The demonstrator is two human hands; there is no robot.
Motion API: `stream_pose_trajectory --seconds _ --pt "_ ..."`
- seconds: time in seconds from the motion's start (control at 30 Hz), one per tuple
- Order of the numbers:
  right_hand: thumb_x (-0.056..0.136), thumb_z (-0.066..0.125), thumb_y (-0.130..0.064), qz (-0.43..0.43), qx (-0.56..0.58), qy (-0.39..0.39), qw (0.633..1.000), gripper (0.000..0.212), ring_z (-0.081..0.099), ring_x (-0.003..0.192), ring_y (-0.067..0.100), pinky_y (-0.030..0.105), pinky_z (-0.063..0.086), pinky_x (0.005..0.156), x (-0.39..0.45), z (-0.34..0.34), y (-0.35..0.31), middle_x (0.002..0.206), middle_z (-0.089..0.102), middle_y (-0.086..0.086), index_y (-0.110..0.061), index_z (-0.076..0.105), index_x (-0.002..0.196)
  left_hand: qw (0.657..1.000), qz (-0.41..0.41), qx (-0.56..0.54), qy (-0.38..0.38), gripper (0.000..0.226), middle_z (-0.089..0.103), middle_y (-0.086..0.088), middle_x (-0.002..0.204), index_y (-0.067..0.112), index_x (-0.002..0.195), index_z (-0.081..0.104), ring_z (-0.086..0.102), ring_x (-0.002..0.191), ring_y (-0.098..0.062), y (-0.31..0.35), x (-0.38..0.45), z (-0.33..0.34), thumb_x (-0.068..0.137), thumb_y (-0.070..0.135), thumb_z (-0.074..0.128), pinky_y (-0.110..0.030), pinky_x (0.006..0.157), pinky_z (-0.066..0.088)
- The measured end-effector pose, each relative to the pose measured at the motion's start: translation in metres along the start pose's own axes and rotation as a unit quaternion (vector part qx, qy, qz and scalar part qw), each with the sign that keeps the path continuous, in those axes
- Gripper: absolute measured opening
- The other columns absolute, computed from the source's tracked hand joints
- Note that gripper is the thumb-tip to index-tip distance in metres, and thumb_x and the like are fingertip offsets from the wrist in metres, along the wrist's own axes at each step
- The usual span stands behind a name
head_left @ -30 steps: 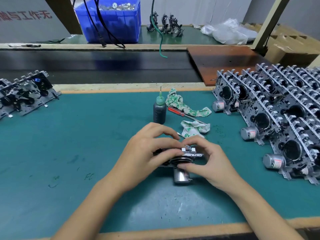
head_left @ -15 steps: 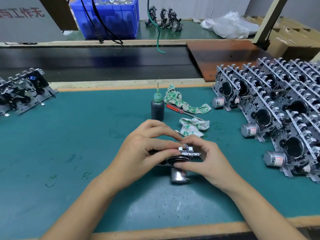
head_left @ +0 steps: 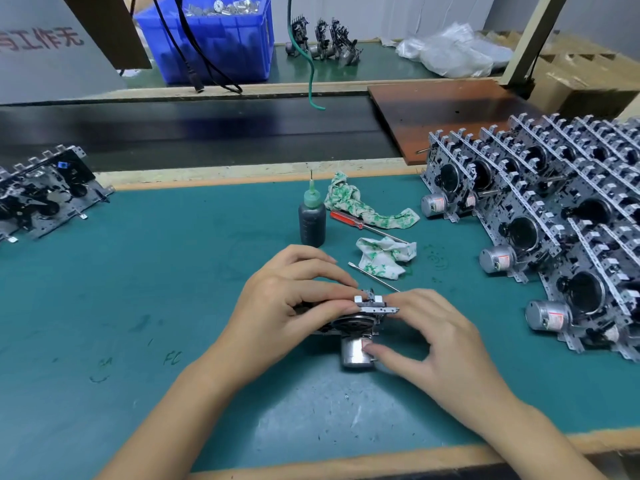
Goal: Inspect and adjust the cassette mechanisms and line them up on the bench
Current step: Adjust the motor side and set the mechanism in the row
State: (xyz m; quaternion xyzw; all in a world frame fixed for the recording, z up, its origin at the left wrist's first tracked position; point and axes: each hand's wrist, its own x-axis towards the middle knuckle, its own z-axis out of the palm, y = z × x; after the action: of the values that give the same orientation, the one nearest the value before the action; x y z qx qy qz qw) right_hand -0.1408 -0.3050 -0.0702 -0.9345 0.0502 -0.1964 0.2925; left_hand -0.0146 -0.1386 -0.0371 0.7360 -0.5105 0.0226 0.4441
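At nine o'clock on the green desk (head_left: pixel 145 271), a few cassette mechanisms (head_left: pixel 41 195) lie flat at the far left edge. At eleven o'clock, beyond a dark belt, a blue bin (head_left: pixel 221 39) holds a heap of small silvery metal parts. Near the centre, at six o'clock, the left hand (head_left: pixel 284 306) grips a single mechanism (head_left: pixel 356 320) from its left side, fingers curled over the top, while the right hand (head_left: pixel 440 344) pinches it from the right, thumb on its silver motor can. Just behind the hands, at twelve o'clock, stands a dark oil bottle (head_left: pixel 311 220) with a green needle cap; to its right lie a red-handled screwdriver (head_left: pixel 349 218) and two crumpled patterned rags (head_left: pixel 367 206). At three o'clock, rows of upright mechanisms (head_left: pixel 554 220) stand tightly lined together.
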Motion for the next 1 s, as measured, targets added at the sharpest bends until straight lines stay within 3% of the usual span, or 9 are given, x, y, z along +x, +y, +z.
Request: stream_pose_trajectory --seconds 0.17,0.3,0.43,0.5,0.57,0.63,0.73,0.9,1.0 --pt "0.080 0.058 -0.051 -0.052 -0.044 -0.009 0.998 0.039 0.054 0.087 0.004 0.023 0.041 0.083 0.002 -0.004 0.004 0.091 0.067 -0.015 -0.017 0.073 0.091 1.000 0.005 -0.006 0.003 0.018 0.070 0.016 0.093 0.024 0.093 0.075 0.055 0.099 -0.010 -0.001 0.000 0.001 0.085 0.032 0.061 -0.020 0.089 0.044" --pt "0.081 0.053 -0.053 -0.035 -0.034 -0.029 0.998 0.060 0.050 0.094 0.002 0.017 0.036 0.088 0.002 -0.012 0.005 0.098 0.056 -0.022 -0.028 0.048 0.135 1.000 0.006 -0.003 0.006 0.019 0.070 0.016 0.093 0.024 0.093 0.076 0.055 0.098 -0.010 -0.001 -0.001 0.001 0.085 0.033 0.061 -0.021 0.088 0.045" --pt "0.081 0.049 -0.056 -0.060 -0.106 -0.045 0.992 0.070 0.053 0.094 0.008 0.014 0.032 0.085 0.005 -0.013 0.003 0.098 0.058 -0.019 -0.027 0.035 0.143 1.000 0.003 -0.005 0.001 0.020 0.070 0.015 0.093 0.022 0.093 0.076 0.055 0.096 -0.009 -0.001 0.001 0.000 0.085 0.033 0.061 -0.021 0.087 0.044" --pt "0.076 0.053 -0.061 -0.042 -0.075 -0.076 0.993 0.073 0.049 0.100 0.000 0.008 0.029 0.089 0.009 -0.019 0.002 0.102 0.053 -0.032 -0.037 0.033 0.143 1.000 0.005 -0.007 0.002 0.021 0.070 0.015 0.093 0.022 0.092 0.077 0.055 0.095 -0.010 -0.002 0.001 0.000 0.086 0.033 0.061 -0.022 0.086 0.045" --pt "0.069 0.061 -0.065 0.007 0.016 -0.125 0.992 0.076 0.041 0.115 -0.010 0.005 0.025 0.096 0.017 -0.021 0.001 0.113 0.048 -0.040 -0.051 0.032 0.137 1.000 0.008 -0.010 0.006 0.020 0.070 0.016 0.093 0.022 0.092 0.077 0.054 0.095 -0.009 -0.002 0.001 0.001 0.086 0.034 0.061 -0.021 0.086 0.044" --pt "0.067 0.075 -0.053 0.026 0.107 -0.135 0.985 0.064 0.041 0.123 -0.005 0.009 0.028 0.100 0.026 -0.015 -0.001 0.122 0.048 -0.031 -0.047 0.047 0.125 1.000 0.008 -0.011 0.008 0.020 0.069 0.018 0.093 0.023 0.092 0.077 0.054 0.096 -0.008 -0.002 0.000 0.001 0.085 0.034 0.061 -0.019 0.087 0.043" --pt "0.068 0.084 -0.021 0.047 0.222 -0.117 0.967 0.039 0.054 0.113 0.007 0.021 0.037 0.098 0.035 -0.002 -0.007 0.112 0.061 -0.016 -0.027 0.065 0.102 1.000 0.001 -0.011 0.004 0.019 0.068 0.019 0.093 0.022 0.091 0.077 0.054 0.095 -0.009 -0.001 0.000 0.001 0.085 0.033 0.062 -0.020 0.086 0.044" --pt "0.062 0.083 -0.022 0.074 0.302 -0.109 0.944 0.036 0.060 0.105 0.010 0.026 0.044 0.093 0.036 0.003 -0.005 0.107 0.065 -0.012 -0.032 0.066 0.092 1.000 0.002 -0.007 0.004 0.019 0.068 0.018 0.094 0.019 0.089 0.078 0.054 0.090 -0.012 -0.001 0.000 0.000 0.084 0.030 0.064 -0.020 0.083 0.044" --pt "0.060 0.084 -0.013 0.067 0.333 -0.090 0.936 0.037 0.063 0.097 0.006 0.016 0.044 0.086 0.035 0.006 -0.006 0.104 0.065 -0.014 -0.032 0.063 0.084 1.000 0.005 -0.005 0.006 0.021 0.067 0.018 0.094 0.018 0.089 0.078 0.054 0.089 -0.012 -0.001 0.000 0.000 0.084 0.031 0.062 -0.020 0.082 0.044"
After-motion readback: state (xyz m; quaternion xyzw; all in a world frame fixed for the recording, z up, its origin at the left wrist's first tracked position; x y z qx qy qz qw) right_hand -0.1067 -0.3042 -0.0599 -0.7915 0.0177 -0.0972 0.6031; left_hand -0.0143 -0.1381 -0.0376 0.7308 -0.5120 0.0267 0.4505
